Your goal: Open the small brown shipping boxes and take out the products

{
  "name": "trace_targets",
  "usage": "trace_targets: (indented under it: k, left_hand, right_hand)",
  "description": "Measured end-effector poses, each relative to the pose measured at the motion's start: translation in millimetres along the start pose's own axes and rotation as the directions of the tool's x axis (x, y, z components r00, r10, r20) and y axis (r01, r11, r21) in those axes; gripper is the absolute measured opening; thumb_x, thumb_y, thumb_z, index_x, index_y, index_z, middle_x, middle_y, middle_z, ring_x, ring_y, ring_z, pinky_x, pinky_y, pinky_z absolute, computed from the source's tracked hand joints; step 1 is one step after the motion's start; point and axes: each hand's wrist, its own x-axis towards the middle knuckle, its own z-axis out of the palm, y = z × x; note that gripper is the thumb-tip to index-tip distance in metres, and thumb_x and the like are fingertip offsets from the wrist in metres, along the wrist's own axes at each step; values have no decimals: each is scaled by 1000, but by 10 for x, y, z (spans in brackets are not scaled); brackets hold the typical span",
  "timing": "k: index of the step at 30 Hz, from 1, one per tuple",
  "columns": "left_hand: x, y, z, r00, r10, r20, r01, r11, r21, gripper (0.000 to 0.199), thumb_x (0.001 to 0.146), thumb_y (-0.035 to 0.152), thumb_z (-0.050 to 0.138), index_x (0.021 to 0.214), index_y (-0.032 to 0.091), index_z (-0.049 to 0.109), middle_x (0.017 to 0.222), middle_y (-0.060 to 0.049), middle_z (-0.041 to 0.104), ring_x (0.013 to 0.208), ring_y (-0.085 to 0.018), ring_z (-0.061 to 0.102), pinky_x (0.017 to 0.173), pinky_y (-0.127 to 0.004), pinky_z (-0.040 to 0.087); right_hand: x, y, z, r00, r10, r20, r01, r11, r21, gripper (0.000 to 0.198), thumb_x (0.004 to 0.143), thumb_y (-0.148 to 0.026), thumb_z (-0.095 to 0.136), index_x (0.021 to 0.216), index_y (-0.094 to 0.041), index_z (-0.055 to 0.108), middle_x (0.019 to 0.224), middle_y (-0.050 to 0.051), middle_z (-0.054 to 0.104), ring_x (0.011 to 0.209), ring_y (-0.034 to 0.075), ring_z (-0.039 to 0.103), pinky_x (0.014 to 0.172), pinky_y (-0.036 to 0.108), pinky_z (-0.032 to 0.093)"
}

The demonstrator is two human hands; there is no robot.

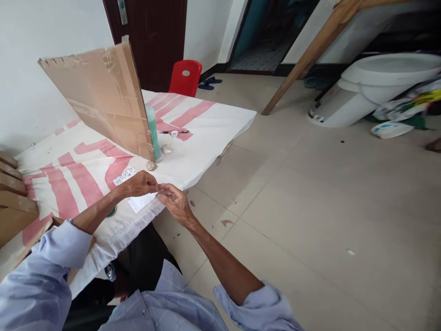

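Note:
My left hand [140, 184] and my right hand [176, 202] meet fingertip to fingertip over the table's front edge. Both have their fingers closed in a pinch; whatever lies between them is too small to make out. Beneath the hands is a white sheet of paper [139, 202] with small dark drawings at its far end, partly covered by my left hand. Just beyond the left hand sits a small round tan item [150, 166], perhaps a tape roll. A similar pale one [167, 149] lies farther back, beside a green bottle [152, 126].
A large cardboard panel [103, 101] stands upright on the cloth-covered table [220, 122]. Cardboard boxes [15, 211] are at the left. A dark pen [181, 132] lies toward the back. Beyond are a red chair [184, 80], a wooden post [303, 64] and a white bucket [358, 99].

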Motion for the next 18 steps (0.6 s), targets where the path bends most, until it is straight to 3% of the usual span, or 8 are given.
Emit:
trace_targets:
  k: [7, 10, 13, 18]
  left_hand:
    - [188, -125, 63, 999, -38, 5, 38, 999, -23, 18, 75, 32, 74, 76, 15, 82, 68, -4, 73, 63, -15, 61, 60, -25, 45]
    - [378, -241, -63, 977, -115, -177, 126, 991, 52, 27, 87, 39, 71, 85, 14, 82, 77, -6, 76, 73, -18, 66, 65, -27, 47]
    - [664, -377, -155, 912, -188, -365, 248, 961, 124, 28, 91, 39, 69, 82, 14, 78, 84, -10, 76, 90, -24, 70, 75, -29, 48]
    - [1089, -514, -16, 849, -273, -453, 370, 919, 138, 20, 81, 36, 81, 84, 16, 75, 101, -17, 78, 110, -34, 72, 87, -36, 51]
  right_hand:
    - [82, 212, -61, 996, 19, -90, -11, 997, 82, 37, 84, -59, 79, 83, -22, 78, 70, 3, 75, 68, 21, 72, 73, 38, 66]
    - [115, 226, -161, 988, 14, -157, -6, 999, 54, 35, 83, -57, 80, 82, -21, 77, 70, 3, 75, 66, 19, 71, 72, 36, 66]
    - [117, 202, -225, 981, 17, -193, -7, 999, 50, 36, 83, -57, 80, 82, -21, 77, 70, 3, 75, 65, 19, 70, 70, 35, 65]
    - [69, 110, -231, 978, -13, -207, 16, 1000, 12, 34, 86, -55, 77, 84, -21, 77, 72, 3, 76, 66, 18, 71, 70, 34, 64]
